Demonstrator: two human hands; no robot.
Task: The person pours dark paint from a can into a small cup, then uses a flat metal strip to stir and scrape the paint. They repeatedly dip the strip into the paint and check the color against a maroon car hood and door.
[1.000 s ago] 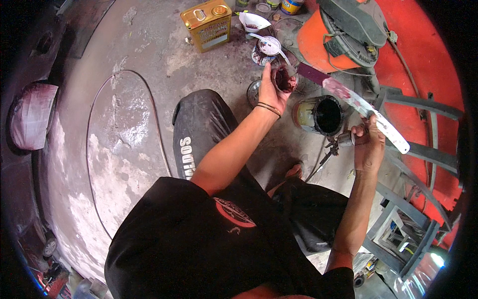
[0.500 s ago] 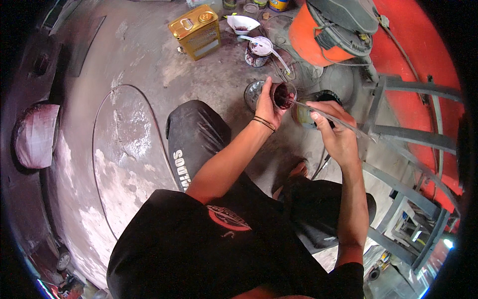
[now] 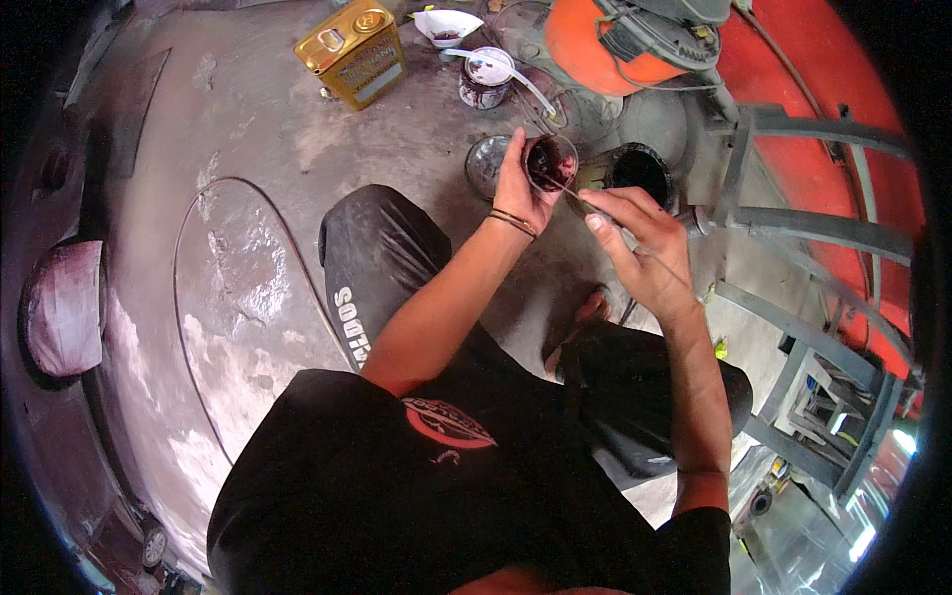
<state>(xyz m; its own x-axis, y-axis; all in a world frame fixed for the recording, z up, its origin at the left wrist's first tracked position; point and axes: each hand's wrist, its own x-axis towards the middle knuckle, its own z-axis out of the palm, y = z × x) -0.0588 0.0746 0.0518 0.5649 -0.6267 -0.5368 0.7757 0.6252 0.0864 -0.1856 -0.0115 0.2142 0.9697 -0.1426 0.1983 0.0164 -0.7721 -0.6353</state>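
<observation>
My left hand (image 3: 523, 188) is wrapped round a small cup (image 3: 568, 159), its mouth tilted toward me. Dark red paint coats the inside of the cup. In my right hand (image 3: 645, 243) a thin stirring stick (image 3: 576, 195) is pinched between thumb and fingers, and its tip reaches into the paint. Just left of the cup, a round metal lid or tin (image 3: 484, 167) lies on the floor. Behind my right hand stands an open can (image 3: 640, 169) with a dark inside, partly covered by the hand.
Farther off are a gold rectangular can (image 3: 352, 59), a paint tub (image 3: 483, 94) with a white strip across its top, a white paper funnel (image 3: 443, 30) and an orange bucket-like machine (image 3: 595, 50). A grey metal frame (image 3: 823, 223) stands at right. A hose (image 3: 178, 268) loops across the left floor.
My right hand has shifted down and slightly left, and the stick now slants differently in the cup. The surroundings have moved up and left in the view.
</observation>
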